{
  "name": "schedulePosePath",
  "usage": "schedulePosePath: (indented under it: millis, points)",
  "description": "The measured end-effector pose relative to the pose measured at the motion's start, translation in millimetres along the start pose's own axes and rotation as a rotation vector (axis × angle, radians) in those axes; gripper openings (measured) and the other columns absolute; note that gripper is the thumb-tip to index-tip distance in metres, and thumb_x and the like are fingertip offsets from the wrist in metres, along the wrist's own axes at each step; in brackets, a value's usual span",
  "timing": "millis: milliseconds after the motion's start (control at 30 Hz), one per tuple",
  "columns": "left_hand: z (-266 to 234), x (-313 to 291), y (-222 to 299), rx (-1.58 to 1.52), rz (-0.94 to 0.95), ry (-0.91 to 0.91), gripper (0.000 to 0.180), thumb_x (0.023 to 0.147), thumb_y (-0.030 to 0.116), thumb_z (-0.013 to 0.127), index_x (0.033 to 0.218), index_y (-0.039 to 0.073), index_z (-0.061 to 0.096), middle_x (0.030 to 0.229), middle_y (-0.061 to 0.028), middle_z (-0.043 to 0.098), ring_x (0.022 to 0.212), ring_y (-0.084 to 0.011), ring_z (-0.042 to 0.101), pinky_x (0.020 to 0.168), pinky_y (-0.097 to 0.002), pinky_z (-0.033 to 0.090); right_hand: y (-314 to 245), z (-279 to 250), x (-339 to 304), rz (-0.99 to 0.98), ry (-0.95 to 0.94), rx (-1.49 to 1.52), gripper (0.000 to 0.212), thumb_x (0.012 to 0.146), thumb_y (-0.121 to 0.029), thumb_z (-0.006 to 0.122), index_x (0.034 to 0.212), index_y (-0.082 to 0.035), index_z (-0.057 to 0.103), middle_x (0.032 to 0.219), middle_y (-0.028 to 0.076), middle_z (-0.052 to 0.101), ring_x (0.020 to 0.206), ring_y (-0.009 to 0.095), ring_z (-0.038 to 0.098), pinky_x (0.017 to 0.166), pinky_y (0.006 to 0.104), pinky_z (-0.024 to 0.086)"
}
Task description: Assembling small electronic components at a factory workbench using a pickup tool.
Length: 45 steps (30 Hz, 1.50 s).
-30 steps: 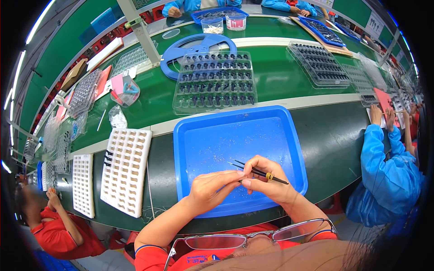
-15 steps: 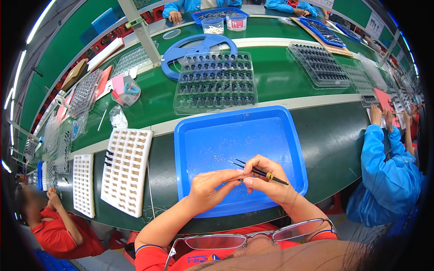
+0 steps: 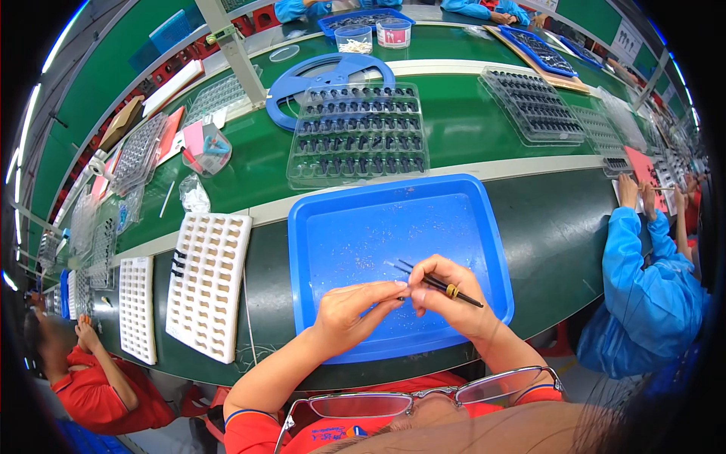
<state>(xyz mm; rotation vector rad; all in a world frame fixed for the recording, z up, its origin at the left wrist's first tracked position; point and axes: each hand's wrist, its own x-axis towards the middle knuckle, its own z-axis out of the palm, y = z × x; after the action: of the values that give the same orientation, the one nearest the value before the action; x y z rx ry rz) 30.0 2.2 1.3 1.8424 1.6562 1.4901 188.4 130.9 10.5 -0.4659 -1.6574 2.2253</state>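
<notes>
Over the blue tray (image 3: 393,198), my two hands are held close together. My left hand (image 3: 354,312) is closed, thumb and fingers pinching a small dark part (image 3: 401,298) that is mostly hidden by the fingertips. Tucked in my closed right hand (image 3: 454,303) is a pair of black tweezers (image 3: 468,300) with a yellow band; its thin tips point away to the left. The right fingertips are right beside the small part, and I cannot tell whether they touch it. Tiny pale crumbs are scattered over the tray's floor.
Left of the tray lie a white foam tray (image 3: 208,287) with several black parts and another white foam tray (image 3: 137,310). Beyond stand a clear blister tray (image 3: 359,136) of black parts and a blue reel (image 3: 283,89). Co-workers (image 3: 643,291) sit on both sides.
My right thumb and fingers have shifted slightly at the small part, and the tweezers have tilted a little. My left hand keeps its pinch. The whole view has moved slightly.
</notes>
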Motion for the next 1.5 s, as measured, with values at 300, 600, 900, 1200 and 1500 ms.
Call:
schedulePosePath:
  millis: [300, 600, 900, 1200, 1500]
  points:
    - [-5, 2, -3, -0.103, -0.152, 0.036, 0.031, 0.080, -0.005, 0.069, 0.110, -0.001, 0.062, 0.097, -0.0134, 0.071, 0.091, -0.0211, 0.070, 0.079, -0.0294, 0.057, -11, -29, -20, -0.057, 0.254, -0.390, 0.025, 0.091, -0.008, 0.060, 0.113, 0.004, 0.059, 0.097, 0.014, 0.068, 0.087, 0.017, 0.066, 0.074, 0.0275, 0.054]
    - [-3, 1, -4, -0.074, -0.143, 0.021, 0.031, 0.080, -0.006, 0.068, 0.110, -0.001, 0.062, 0.098, -0.0136, 0.071, 0.090, -0.0213, 0.070, 0.079, -0.0290, 0.057, -3, -25, -25, 0.066, 0.155, -0.812, 0.017, 0.086, -0.011, 0.067, 0.099, -0.001, 0.069, 0.096, 0.011, 0.070, 0.087, 0.018, 0.067, 0.079, 0.0284, 0.050]
    - [-2, 1, -5, -0.076, -0.112, 0.025, 0.032, 0.080, -0.006, 0.069, 0.111, -0.001, 0.063, 0.098, -0.0136, 0.071, 0.090, -0.0211, 0.070, 0.077, -0.0290, 0.058, 5, -23, -26, 0.068, 0.222, -0.783, 0.017, 0.086, -0.010, 0.066, 0.099, 0.002, 0.069, 0.093, 0.011, 0.071, 0.085, 0.017, 0.067, 0.078, 0.0276, 0.052]
    - [-2, -1, -7, -0.075, -0.103, 0.029, 0.032, 0.080, -0.005, 0.069, 0.111, 0.000, 0.063, 0.098, -0.0132, 0.071, 0.089, -0.0210, 0.070, 0.077, -0.0291, 0.058, 7, -25, -26, -0.059, 0.181, -0.825, 0.016, 0.084, -0.013, 0.070, 0.097, -0.004, 0.070, 0.089, 0.010, 0.071, 0.075, 0.018, 0.066, 0.066, 0.0273, 0.050]
    - [-3, 0, -7, -0.078, -0.099, 0.033, 0.032, 0.079, -0.006, 0.069, 0.110, 0.000, 0.063, 0.097, -0.0131, 0.071, 0.089, -0.0210, 0.070, 0.076, -0.0290, 0.058, 1, -28, -25, -0.018, 0.128, -0.805, 0.016, 0.083, -0.008, 0.068, 0.098, -0.001, 0.071, 0.095, 0.012, 0.071, 0.086, 0.019, 0.068, 0.077, 0.0287, 0.052]
